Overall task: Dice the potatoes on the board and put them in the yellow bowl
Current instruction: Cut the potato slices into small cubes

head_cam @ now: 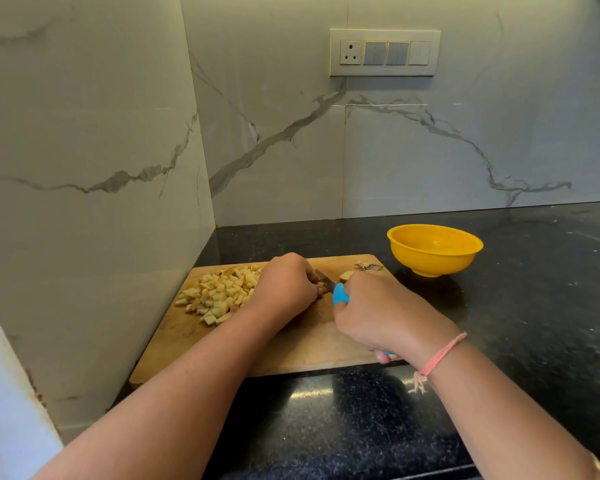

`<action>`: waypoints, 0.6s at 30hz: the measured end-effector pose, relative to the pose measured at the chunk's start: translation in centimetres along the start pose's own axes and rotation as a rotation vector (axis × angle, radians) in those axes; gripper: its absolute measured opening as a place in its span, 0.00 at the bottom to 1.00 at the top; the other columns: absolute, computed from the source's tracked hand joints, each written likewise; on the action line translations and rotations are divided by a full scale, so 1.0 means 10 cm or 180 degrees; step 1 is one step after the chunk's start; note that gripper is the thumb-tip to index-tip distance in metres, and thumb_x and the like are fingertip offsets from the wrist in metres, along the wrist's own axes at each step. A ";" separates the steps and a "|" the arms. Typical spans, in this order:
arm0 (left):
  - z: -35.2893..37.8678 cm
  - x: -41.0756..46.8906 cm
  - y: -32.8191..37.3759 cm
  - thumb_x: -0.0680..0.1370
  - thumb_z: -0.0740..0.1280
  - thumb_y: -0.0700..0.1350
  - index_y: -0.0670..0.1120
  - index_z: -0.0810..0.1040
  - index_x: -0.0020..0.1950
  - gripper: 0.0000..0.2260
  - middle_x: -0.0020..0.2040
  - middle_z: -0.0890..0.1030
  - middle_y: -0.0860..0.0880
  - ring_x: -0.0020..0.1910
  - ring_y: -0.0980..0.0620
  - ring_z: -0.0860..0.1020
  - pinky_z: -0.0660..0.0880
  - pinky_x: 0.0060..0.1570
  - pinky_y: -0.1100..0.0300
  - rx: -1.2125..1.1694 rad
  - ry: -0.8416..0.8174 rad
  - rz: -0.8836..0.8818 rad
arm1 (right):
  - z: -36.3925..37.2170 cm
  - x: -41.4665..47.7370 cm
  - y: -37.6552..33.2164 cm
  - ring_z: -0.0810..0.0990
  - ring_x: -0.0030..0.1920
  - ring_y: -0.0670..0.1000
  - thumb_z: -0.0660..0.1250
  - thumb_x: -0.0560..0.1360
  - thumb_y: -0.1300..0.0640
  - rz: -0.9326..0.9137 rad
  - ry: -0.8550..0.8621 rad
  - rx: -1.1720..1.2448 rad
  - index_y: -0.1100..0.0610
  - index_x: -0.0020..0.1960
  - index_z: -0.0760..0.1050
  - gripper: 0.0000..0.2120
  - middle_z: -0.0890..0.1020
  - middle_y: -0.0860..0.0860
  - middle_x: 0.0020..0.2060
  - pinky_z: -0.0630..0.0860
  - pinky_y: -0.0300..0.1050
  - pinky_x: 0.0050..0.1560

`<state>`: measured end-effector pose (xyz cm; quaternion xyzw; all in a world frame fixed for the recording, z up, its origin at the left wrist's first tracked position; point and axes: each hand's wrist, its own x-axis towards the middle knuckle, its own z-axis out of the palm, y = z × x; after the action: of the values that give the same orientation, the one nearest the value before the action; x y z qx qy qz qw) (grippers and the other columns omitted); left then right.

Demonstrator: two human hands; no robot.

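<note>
A wooden cutting board point(291, 344) lies on the dark counter. A pile of diced potato point(219, 294) covers its far left part. My left hand point(286, 287) is curled over a small potato piece, mostly hidden, at the board's middle. My right hand point(385, 313) grips a knife with a blue handle point(340, 296); its blade point(324, 278) rests against the piece under my left fingers. Another potato chunk point(346, 274) lies just behind the knife. The yellow bowl point(434, 249) stands empty to the right of the board's far corner.
Peel scraps point(369, 266) lie at the board's far right corner. Marble walls close in the left side and the back. A switch panel point(384, 52) is on the back wall. The black granite counter point(534, 289) extends right and toward me.
</note>
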<state>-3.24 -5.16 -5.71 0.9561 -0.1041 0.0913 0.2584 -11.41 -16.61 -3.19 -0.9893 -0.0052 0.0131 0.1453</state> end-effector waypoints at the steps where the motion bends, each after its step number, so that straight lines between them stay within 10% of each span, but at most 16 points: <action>1: 0.01 0.00 0.00 0.77 0.69 0.45 0.46 0.82 0.57 0.10 0.49 0.84 0.49 0.45 0.54 0.79 0.75 0.45 0.64 0.0016 0.0030 -0.0012 | 0.00 -0.02 0.01 0.76 0.25 0.47 0.56 0.79 0.54 0.0005 -0.0019 -0.0041 0.55 0.59 0.67 0.10 0.76 0.52 0.38 0.75 0.40 0.31; 10: -0.01 -0.01 -0.01 0.77 0.69 0.46 0.46 0.83 0.56 0.10 0.50 0.83 0.48 0.46 0.52 0.79 0.78 0.51 0.58 0.0121 0.0096 0.0001 | -0.07 -0.48 0.18 0.72 0.19 0.45 0.56 0.79 0.50 -0.0068 -0.0060 -0.0179 0.50 0.68 0.65 0.18 0.74 0.48 0.37 0.66 0.34 0.20; 18: -0.06 -0.03 0.00 0.78 0.67 0.42 0.46 0.80 0.62 0.12 0.57 0.81 0.47 0.52 0.50 0.79 0.76 0.55 0.58 0.0140 -0.0139 -0.0072 | -0.02 -0.48 0.18 0.70 0.30 0.45 0.53 0.80 0.47 -0.0175 0.0340 -0.0027 0.50 0.68 0.67 0.18 0.73 0.48 0.40 0.70 0.40 0.32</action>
<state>-3.64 -4.82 -5.27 0.9644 -0.0968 0.0697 0.2360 -16.22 -18.46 -3.38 -0.9887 -0.0246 -0.0437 0.1415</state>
